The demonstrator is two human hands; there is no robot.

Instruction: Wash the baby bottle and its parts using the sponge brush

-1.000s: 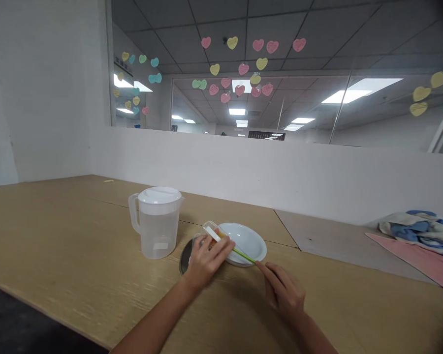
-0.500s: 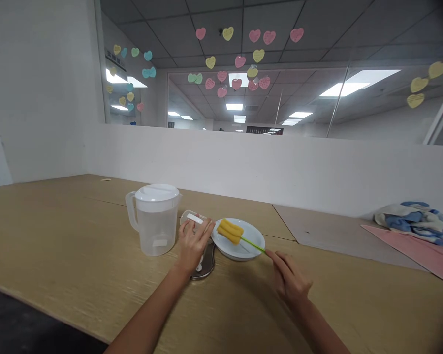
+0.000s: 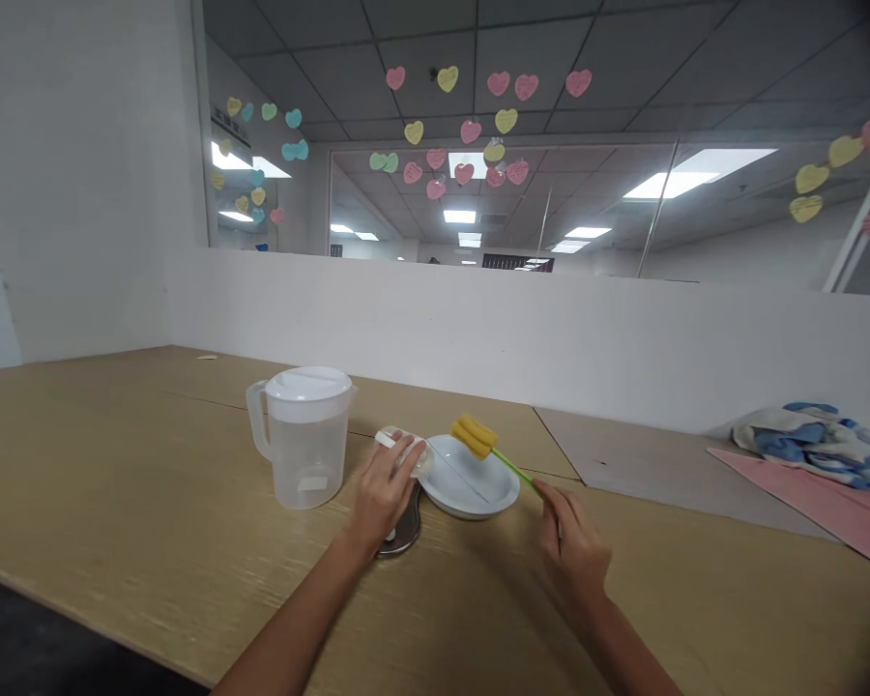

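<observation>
My left hand (image 3: 383, 488) is closed around a clear cup-like container (image 3: 423, 463) with a white strip, tilted above the left rim of a white bowl (image 3: 471, 488). My fingers hide part of the container. In my right hand (image 3: 578, 546) is the thin green handle of a sponge brush (image 3: 474, 436). Its yellow sponge head is up over the far side of the bowl, apart from the container. A flat dark item (image 3: 407, 530) with a curved, shiny edge lies partly hidden under my left hand.
A translucent lidded pitcher (image 3: 308, 445) stands left of my left hand, its handle pointing left. At the far right, a blue and white cloth (image 3: 819, 440) lies bunched beside a pink sheet (image 3: 812, 493). A white wall (image 3: 442, 319) with a window above bounds the table's back.
The sponge brush has moved up and slightly right, away from the container. My left hand has shifted the container a little right and turned it toward the bowl.
</observation>
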